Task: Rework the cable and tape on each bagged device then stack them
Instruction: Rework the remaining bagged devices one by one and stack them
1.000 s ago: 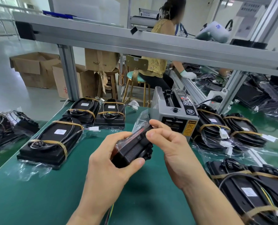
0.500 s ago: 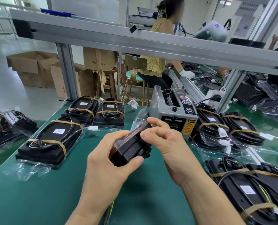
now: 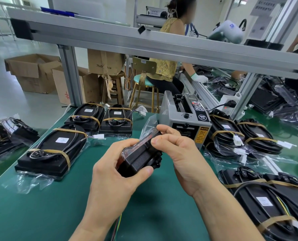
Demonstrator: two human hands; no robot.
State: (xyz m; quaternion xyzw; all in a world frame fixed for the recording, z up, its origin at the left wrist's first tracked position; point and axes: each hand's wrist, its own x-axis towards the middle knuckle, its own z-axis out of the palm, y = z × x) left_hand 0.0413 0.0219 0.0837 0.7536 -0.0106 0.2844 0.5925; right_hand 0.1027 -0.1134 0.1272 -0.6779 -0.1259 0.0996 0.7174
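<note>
Gripping bagged device (image 3: 139,158) with left hand (image 3: 116,173), right hand (image 3: 181,153)

Bright workshop, pale glossy floor (image 3: 9,101). Green-topped workbench (image 3: 40,206) under grey aluminium frame rail (image 3: 162,47). Brown cardboard boxes (image 3: 35,72) on floor left. Teal-cushioned gold metal stool (image 3: 143,82) behind, seated person (image 3: 169,54) on it.

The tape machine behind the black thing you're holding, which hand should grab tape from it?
Probably the right hand. It only pinches the top of the bagged device and sits just before the tape machine. The left hand grips the device from below, carrying it.
</note>
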